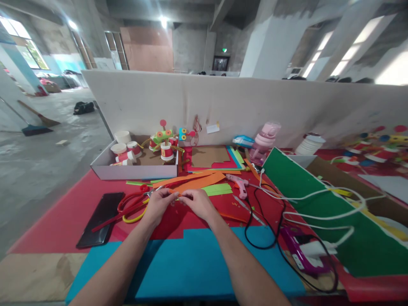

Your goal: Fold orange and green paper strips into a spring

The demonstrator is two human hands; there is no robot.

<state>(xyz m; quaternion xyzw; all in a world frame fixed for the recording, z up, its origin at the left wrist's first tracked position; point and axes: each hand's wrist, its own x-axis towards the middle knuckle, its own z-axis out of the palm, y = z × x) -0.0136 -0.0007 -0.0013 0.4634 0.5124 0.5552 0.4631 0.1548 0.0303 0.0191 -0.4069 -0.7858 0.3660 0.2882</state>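
Observation:
My left hand [160,205] and my right hand [196,203] meet fingertip to fingertip above the red table covering. Both are pinched on what looks like an orange paper strip [174,191], mostly hidden by the fingers. Just behind them lie wider orange paper strips [199,182] and a light green piece of paper [218,189]. Left of my left hand are red-handled scissors [123,203], a yellow handle loop [135,219] and a red paper strip [111,222]. A pink glue gun [241,185] rests to the right of my right hand.
A black phone [98,221] lies at left, behind a shallow white box [137,171] with paper cups and a cup-made figure [164,138]. Blue paper [185,263] covers the front. Cables, a purple power strip [302,250] and a green panel [318,212] crowd the right; a pink bottle [264,142] stands behind.

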